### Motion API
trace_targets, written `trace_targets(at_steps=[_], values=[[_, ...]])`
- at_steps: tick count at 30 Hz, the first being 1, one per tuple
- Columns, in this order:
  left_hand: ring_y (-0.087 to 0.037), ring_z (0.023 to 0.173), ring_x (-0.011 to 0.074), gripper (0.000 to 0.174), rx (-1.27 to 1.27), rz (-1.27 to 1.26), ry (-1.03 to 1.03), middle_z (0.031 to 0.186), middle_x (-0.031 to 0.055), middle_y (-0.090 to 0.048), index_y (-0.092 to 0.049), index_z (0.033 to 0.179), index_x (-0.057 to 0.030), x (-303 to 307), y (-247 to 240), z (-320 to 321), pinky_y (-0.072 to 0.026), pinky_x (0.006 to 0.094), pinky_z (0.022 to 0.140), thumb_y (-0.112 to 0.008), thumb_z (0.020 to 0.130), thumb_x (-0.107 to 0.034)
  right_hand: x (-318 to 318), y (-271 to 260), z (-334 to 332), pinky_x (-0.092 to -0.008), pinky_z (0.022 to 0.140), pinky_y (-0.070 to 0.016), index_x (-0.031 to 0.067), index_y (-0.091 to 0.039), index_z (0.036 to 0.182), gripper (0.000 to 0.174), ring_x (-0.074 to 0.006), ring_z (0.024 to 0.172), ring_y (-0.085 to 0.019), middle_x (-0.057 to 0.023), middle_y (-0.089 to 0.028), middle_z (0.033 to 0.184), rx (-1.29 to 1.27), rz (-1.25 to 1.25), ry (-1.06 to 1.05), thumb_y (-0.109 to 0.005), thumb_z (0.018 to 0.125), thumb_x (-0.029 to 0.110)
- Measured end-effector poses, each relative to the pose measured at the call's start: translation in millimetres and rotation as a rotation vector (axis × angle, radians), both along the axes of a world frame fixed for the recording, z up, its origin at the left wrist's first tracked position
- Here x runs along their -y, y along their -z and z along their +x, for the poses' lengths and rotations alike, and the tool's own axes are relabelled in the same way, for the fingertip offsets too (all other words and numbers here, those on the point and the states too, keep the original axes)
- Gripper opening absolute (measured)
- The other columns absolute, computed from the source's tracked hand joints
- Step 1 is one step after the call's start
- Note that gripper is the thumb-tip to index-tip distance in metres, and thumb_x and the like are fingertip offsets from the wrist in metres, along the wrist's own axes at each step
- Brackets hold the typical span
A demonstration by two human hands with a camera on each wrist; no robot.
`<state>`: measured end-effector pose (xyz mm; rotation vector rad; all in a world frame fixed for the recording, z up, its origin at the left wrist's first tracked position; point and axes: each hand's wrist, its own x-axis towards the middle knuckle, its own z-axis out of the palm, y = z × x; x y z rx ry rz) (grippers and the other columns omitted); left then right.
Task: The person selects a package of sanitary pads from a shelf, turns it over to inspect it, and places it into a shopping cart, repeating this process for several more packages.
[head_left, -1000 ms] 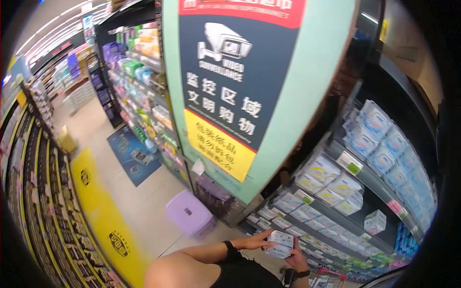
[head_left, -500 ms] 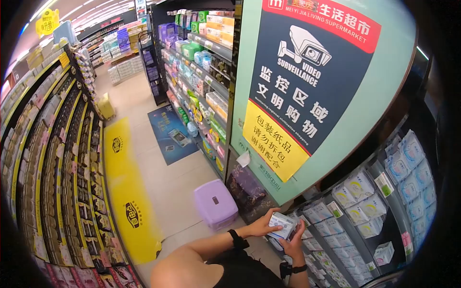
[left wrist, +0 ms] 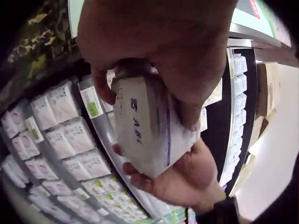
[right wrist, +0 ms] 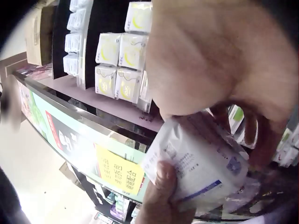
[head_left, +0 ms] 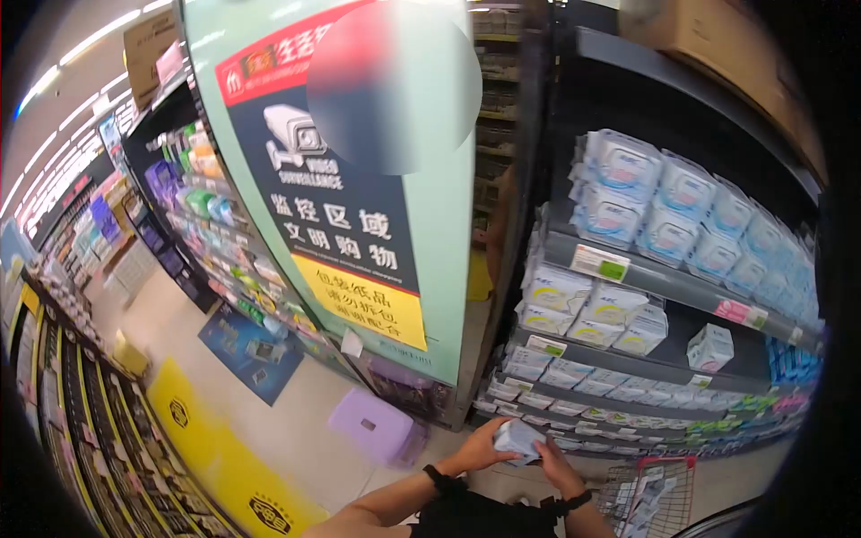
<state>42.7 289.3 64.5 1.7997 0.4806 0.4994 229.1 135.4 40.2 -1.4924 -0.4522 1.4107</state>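
Note:
Both hands hold a white plastic-wrapped pack of sanitary pads (head_left: pixel 517 440) in front of the body. My left hand (head_left: pixel 482 447) grips one end, and my right hand (head_left: pixel 560 470) holds the other side. The left wrist view shows the pack's narrow side with ABC lettering (left wrist: pixel 140 123), my left hand (left wrist: pixel 159 42) over its top and my right hand (left wrist: pixel 187 175) beneath. On the broad face, seen in the right wrist view, the left thumb (right wrist: pixel 162 179) presses near a corner. Part of the pack is hidden under the right hand (right wrist: pixel 210 56).
Shelves (head_left: pixel 668 278) of similar packs stand ahead and right. A red-rimmed shopping cart (head_left: pixel 646 493) with packs inside is at lower right. Left of the hands are a purple stool (head_left: pixel 377 429) and a pillar with a surveillance sign (head_left: pixel 336 233). More shelving (head_left: pixel 81 403) lines the left.
The head view swung left, then back right, bringing more shelves and the cart into view. Both hands keep hold of the pack, which is now turned differently.

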Motion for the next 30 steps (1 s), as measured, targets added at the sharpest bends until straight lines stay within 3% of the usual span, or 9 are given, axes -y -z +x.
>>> trace_targets(at_steps=[3,6,7,11,14,16,22,26,30], values=[[-0.051,0.131,0.0348,0.083,-0.006,0.175,0.087,0.138,0.0193,-0.053,-0.046,0.142,-0.0062,5.1,-25.7,43.3,-0.0409,0.0419,0.108,-0.088,0.075,-0.030,34.1,-2.9,8.6,-0.0433,0.090,-0.0538,0.0044,-0.046,0.139,0.052,-0.0332,0.096,-0.069,-0.0160,-0.062,0.121,-0.151,0.102,0.252,-0.044,0.106,0.044],[-0.050,0.128,0.0370,0.080,0.046,0.242,0.169,0.132,0.0193,-0.054,-0.050,0.139,-0.0060,30.6,-43.7,83.8,-0.0384,0.0420,0.110,-0.088,0.073,-0.031,72.8,28.0,47.2,-0.0478,0.093,-0.0524,0.0032,-0.040,0.144,0.059,-0.0357,0.101,-0.067,-0.0185,-0.059,0.127,-0.471,0.170,0.211,-0.047,0.104,0.046],[-0.050,0.125,0.0376,0.078,0.084,0.258,0.202,0.129,0.0192,-0.054,-0.052,0.137,-0.0058,43.2,-48.5,100.7,-0.0381,0.0419,0.110,-0.088,0.073,-0.031,84.2,21.1,57.5,-0.0458,0.093,-0.0530,0.0025,-0.041,0.143,0.058,-0.0316,0.103,-0.066,-0.0167,-0.061,0.125,-0.559,0.174,0.182,-0.045,0.105,0.046],[-0.051,0.122,0.0389,0.076,0.086,0.485,0.257,0.126,0.0189,-0.055,-0.053,0.135,-0.0067,111.9,-54.5,143.5,-0.0403,0.0470,0.106,-0.088,0.072,-0.030,147.7,8.5,83.8,-0.0449,0.095,-0.0522,0.0041,-0.046,0.142,0.050,-0.0231,0.111,-0.063,-0.0116,-0.062,0.127,-0.296,0.357,0.270,-0.046,0.106,0.040],[-0.051,0.121,0.0390,0.075,0.108,0.456,0.410,0.124,0.0171,-0.054,-0.054,0.134,-0.0078,161.5,-40.1,174.5,-0.0413,0.0482,0.104,-0.089,0.071,-0.029,203.9,34.2,107.0,-0.0443,0.097,-0.0518,0.0038,-0.047,0.141,0.047,-0.0229,0.115,-0.061,-0.0095,-0.061,0.129,-0.385,0.432,0.380,-0.051,0.103,0.031],[-0.050,0.121,0.0389,0.076,0.084,0.482,0.560,0.124,0.0164,-0.053,-0.054,0.134,-0.0085,195.5,-42.9,203.5,-0.0413,0.0482,0.105,-0.089,0.070,-0.028,240.9,19.7,109.6,-0.0420,0.100,-0.0503,0.0041,-0.048,0.141,0.048,-0.0227,0.117,-0.060,-0.0080,-0.061,0.129,-0.431,0.464,0.518,-0.055,0.097,0.023],[-0.049,0.122,0.0404,0.072,0.018,0.698,0.868,0.130,0.0170,-0.050,-0.053,0.132,-0.0088,277.0,-31.3,261.0,-0.0425,0.0493,0.103,-0.084,0.067,-0.018,339.1,20.5,140.0,-0.0356,0.106,-0.0448,0.0058,-0.048,0.143,0.062,-0.0189,0.121,-0.057,-0.0067,-0.060,0.130,-0.338,0.690,0.669,-0.061,0.082,0.009],[-0.043,0.134,0.0399,0.071,-0.075,0.743,1.033,0.141,0.0200,-0.047,-0.047,0.138,-0.0026,315.0,-38.7,296.9,-0.0321,0.0496,0.112,-0.077,0.075,-0.014,385.4,33.9,156.3,-0.0339,0.103,-0.0461,0.0028,-0.039,0.149,0.074,-0.0187,0.109,-0.061,-0.0090,-0.063,0.123,-0.422,0.719,0.911,-0.063,0.079,-0.004],[-0.049,0.129,0.0343,0.066,-0.041,0.786,1.087,0.133,0.0163,-0.055,-0.049,0.137,-0.0053,342.7,-57.4,319.0,-0.0306,0.0496,0.110,-0.071,0.075,-0.007,413.5,68.9,167.0,-0.0318,0.104,-0.0435,0.0000,-0.039,0.149,0.076,-0.0161,0.118,-0.055,-0.0063,-0.059,0.129,-0.362,0.612,0.701,-0.073,0.081,0.008]])
